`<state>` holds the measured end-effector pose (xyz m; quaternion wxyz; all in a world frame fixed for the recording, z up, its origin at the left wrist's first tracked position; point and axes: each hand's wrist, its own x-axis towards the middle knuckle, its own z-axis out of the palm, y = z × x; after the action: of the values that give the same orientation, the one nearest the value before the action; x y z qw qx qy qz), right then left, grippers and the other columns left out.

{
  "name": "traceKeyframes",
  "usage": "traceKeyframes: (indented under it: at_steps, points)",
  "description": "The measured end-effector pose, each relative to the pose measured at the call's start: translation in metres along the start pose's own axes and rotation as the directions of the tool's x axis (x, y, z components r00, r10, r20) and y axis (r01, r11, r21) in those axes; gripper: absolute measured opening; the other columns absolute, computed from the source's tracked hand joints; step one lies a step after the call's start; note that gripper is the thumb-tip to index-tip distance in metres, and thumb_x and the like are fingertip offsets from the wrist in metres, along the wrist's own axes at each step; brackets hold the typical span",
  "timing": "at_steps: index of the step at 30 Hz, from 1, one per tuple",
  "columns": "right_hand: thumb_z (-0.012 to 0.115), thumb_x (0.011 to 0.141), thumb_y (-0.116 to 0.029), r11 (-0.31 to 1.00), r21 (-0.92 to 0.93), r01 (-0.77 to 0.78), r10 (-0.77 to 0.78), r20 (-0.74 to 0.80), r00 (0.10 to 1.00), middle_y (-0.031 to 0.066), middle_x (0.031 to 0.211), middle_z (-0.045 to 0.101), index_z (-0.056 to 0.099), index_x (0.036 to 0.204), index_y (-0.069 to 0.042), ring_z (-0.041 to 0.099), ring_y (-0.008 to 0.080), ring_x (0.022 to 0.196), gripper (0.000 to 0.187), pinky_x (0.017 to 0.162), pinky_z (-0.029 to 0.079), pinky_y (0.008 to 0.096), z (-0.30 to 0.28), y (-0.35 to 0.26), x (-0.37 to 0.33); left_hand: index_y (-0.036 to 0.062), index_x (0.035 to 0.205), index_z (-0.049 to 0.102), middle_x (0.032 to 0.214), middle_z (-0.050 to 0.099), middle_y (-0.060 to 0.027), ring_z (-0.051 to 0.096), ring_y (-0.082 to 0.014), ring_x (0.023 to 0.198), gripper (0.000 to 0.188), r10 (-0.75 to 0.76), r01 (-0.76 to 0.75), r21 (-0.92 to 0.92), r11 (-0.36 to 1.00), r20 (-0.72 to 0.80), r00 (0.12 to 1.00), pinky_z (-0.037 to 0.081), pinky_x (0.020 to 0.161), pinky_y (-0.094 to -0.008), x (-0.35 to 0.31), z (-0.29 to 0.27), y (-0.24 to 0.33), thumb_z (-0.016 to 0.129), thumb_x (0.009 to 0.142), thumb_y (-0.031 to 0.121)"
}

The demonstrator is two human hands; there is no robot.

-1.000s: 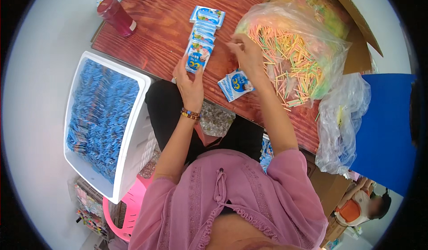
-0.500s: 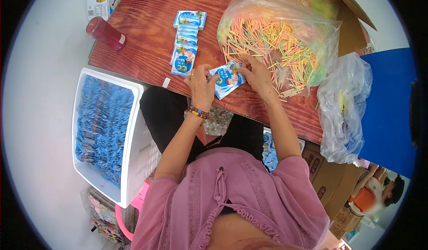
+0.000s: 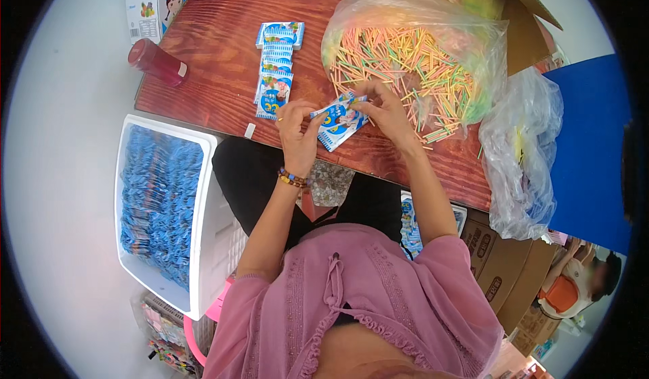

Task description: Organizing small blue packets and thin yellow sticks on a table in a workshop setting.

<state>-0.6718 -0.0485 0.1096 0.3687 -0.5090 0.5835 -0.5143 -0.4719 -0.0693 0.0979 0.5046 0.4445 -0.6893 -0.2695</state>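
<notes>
The left hand (image 3: 296, 129) was nearly closed, its thumb and fingertips pinching the upper left edge of a flat, blue-and-white plastic packet (image 3: 338, 122). The right hand (image 3: 388, 114), its fingers curled, pinched the packet's upper right edge between thumb and forefinger — so the packet was spanned between both hands, tilted above the near edge of a red-brown wooden table (image 3: 216, 41). Whether another packet lay beneath it was hard to tell. Just beyond the left hand stretched an overlapping row of blue-and-white packets (image 3: 276, 75), clear of the fingers. Near the right hand, thin pastel sticks (image 3: 409, 61) in yellow, pink and green spilled from a large, clear plastic bag (image 3: 399, 11) — the fingers hid a few of them.
</notes>
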Motion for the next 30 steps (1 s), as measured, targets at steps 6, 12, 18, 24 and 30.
traceKeyframes:
  at_steps: [6,12,18,24,30]
  points:
    - [0.066,0.086,-0.011,0.965,0.235,-0.119,0.065,0.225,0.972,-0.0018,0.082,0.062,0.063,0.090,-0.002,0.055,0.0039,0.076,0.010,0.066,0.044,0.0200,0.001,-0.013,-0.009,-0.0008,0.089,0.065,0.089,0.064,-0.0025,0.056,-0.0046,0.078,0.008,-0.409,0.468,-0.565,0.679,0.238,0.881,0.045,0.066,-0.0199,-0.001,-0.001,0.021,0.066,0.086,0.006]
    - [0.066,0.086,-0.009,0.954,0.289,-0.081,0.025,0.193,0.981,0.0000,0.086,0.065,0.066,0.094,-0.001,0.057,0.0044,0.076,0.011,0.067,0.046,0.0207,0.011,-0.019,-0.018,-0.0040,0.091,0.068,0.081,0.067,-0.0016,0.058,-0.0034,0.069,0.011,-0.457,0.510,-0.583,0.633,0.250,0.854,0.046,0.062,-0.0189,-0.005,-0.005,0.022,0.066,0.086,0.005]
    - [0.067,0.085,-0.008,0.965,0.244,-0.102,0.053,0.199,0.979,0.0008,0.088,0.066,0.067,0.097,0.000,0.058,0.0051,0.077,0.014,0.068,0.047,0.0210,0.011,-0.017,-0.022,-0.0048,0.092,0.068,0.084,0.068,-0.0037,0.060,-0.0043,0.072,0.011,-0.517,0.531,-0.651,0.543,0.238,0.822,0.047,0.062,-0.0193,-0.016,-0.005,0.022,0.066,0.086,0.004]
    - [0.067,0.085,-0.008,0.953,0.275,-0.125,0.066,0.213,0.975,0.0006,0.088,0.066,0.068,0.094,0.000,0.058,0.0047,0.079,0.013,0.069,0.047,0.0206,0.014,-0.018,-0.027,-0.0050,0.095,0.067,0.088,0.068,-0.0060,0.061,-0.0063,0.073,0.012,-0.509,0.519,-0.686,0.510,0.246,0.825,0.048,0.065,-0.0210,-0.017,-0.007,0.018,0.065,0.087,0.003]
    - [0.067,0.085,-0.009,0.973,0.203,-0.114,0.069,0.215,0.974,0.0013,0.088,0.066,0.067,0.093,0.001,0.057,0.0047,0.077,0.012,0.067,0.047,0.0206,0.013,-0.013,-0.030,-0.0047,0.094,0.066,0.088,0.068,-0.0064,0.061,-0.0069,0.073,0.010,-0.539,0.537,-0.683,0.494,0.243,0.806,0.048,0.064,-0.0210,-0.020,-0.005,0.021,0.064,0.087,0.002]
